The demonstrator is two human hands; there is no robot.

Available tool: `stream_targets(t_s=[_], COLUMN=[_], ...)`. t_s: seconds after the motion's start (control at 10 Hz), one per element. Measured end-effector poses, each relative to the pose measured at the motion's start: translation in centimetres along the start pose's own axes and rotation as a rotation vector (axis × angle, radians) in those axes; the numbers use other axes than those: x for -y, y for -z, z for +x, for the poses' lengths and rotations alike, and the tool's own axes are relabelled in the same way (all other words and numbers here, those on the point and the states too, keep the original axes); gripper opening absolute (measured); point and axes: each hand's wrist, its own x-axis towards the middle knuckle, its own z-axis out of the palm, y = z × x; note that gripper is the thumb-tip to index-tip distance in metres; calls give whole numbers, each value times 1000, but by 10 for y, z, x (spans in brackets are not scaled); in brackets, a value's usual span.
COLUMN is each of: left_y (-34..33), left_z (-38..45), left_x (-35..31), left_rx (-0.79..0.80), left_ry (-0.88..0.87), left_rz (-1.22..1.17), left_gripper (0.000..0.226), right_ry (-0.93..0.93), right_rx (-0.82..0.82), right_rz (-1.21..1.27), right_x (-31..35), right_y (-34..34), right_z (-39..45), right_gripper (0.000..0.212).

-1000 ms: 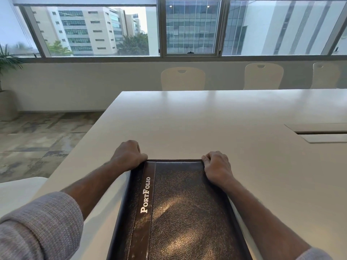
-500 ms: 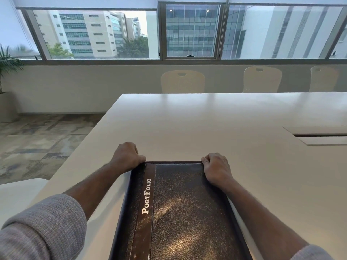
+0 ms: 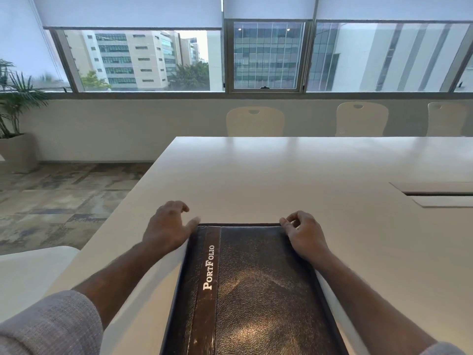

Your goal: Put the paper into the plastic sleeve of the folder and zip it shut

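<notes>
We have the folder (image 3: 256, 290) lying closed and flat on the white table (image 3: 294, 175), filling the lower centre of the frame, its brown spine band lettered "PortFolio" running along the left side of the cover. The paper is nowhere in view; we judge it may be inside or out of frame, and we cannot tell which. No plastic sleeve or zip shows either.

From the grained, leather-like cover we judge the folder to be fairly stiff and of some weight, not fragile, with a texture that should grip well under the fingers; the smooth tabletop could let it slide if pushed from one side only. The sensible places to take hold look like the far corners or the long right edge, opposite the spine, where a zip pull or opening edge would most likely sit.

Our left hand (image 3: 166, 226) sits at the far left corner of the folder, centre left of the frame, fingers loosely spread and curved, holding nothing, the thumb touching or just beside the corner. Our right hand (image 3: 304, 234) rests over the far right corner, fingers curled with thumb and forefinger close together as if pinching something small at the edge; whether they hold a zip pull we cannot tell
</notes>
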Motion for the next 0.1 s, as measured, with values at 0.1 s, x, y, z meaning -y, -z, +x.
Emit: stream_targets(t_s=[0.1], left_y=[2], left_z=[-12], left_x=[-11], left_rx=[-185], left_ry=[-149], left_rz=[88], left_gripper=[52], right_ry=[121], right_rx=[-58], right_rz=[-119], right_x=[4], right_y=[3], right_z=[-9], right_gripper=[27])
